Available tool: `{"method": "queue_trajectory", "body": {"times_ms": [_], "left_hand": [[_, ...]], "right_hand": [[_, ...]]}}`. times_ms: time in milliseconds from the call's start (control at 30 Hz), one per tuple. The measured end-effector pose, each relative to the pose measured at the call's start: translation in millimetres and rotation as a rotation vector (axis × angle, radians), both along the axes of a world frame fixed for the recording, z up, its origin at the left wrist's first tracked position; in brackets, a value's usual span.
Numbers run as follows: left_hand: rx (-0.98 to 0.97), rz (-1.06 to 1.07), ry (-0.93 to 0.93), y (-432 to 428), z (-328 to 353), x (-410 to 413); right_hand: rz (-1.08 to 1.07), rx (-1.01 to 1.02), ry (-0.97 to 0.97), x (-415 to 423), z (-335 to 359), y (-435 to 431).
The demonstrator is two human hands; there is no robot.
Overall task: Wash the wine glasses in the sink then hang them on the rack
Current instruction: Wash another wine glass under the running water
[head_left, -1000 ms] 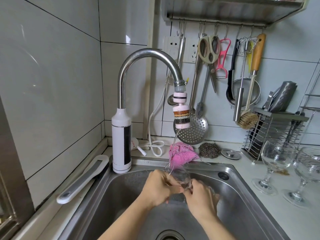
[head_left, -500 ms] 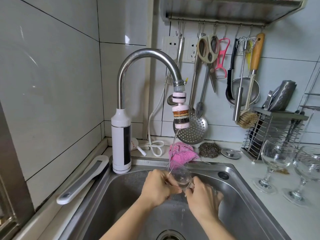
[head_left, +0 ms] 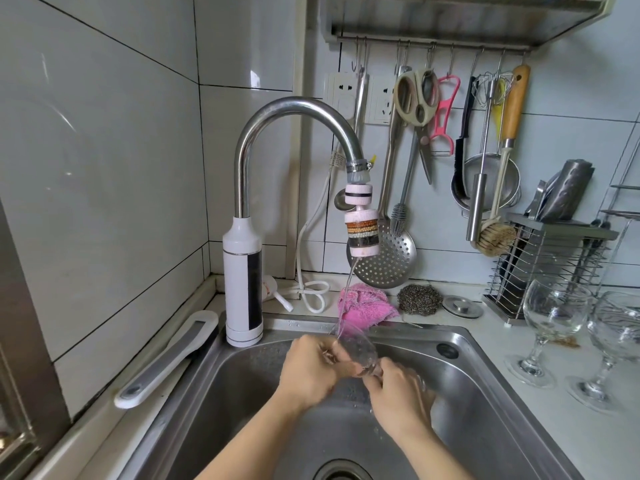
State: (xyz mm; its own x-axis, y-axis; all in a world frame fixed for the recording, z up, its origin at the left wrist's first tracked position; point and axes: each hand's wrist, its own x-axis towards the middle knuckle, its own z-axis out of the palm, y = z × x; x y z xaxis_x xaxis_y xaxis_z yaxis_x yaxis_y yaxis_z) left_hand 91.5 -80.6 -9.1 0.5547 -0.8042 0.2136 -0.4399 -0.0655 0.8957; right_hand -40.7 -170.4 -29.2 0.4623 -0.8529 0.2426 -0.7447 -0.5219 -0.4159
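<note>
Over the sink [head_left: 485, 358], one wine glass [head_left: 356, 349] held tilted, mouth up toward the faucet [head_left: 294, 109], thin water stream [head_left: 347, 292] landing at its rim. Left hand [head_left: 310, 372] curled round the bowl, fingertips at the mouth. Right hand [head_left: 398, 400] wrapped round the stem end; foot hidden, probably within the palm. Second glass [head_left: 554, 317] and third glass [head_left: 620, 330] upright on the counter [head_left: 554, 431] right of the sink, just beside each other. Pink cloth [head_left: 367, 306] on the back ledge.
</note>
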Motion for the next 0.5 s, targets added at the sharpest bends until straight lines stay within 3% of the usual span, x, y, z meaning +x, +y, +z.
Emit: {"method": "queue_trajectory", "body": {"times_ms": [100, 333, 500], "left_hand": [[0.022, 0.028, -0.014, 0.2, -1.8, 2.2], [0.12, -0.249, 0.31, 0.1, 1.5, -9.6], [-0.026, -0.048, 0.13, -2.0, 3.4, -7.7]], "right_hand": [[-0.003, -0.002, -0.001, -0.8, 0.4, 1.7], [-0.049, -0.019, 0.014, -5.7, 2.3, 2.1], [-0.04, 0.055, -0.019, -2.7, 2.4, 3.1]]}}
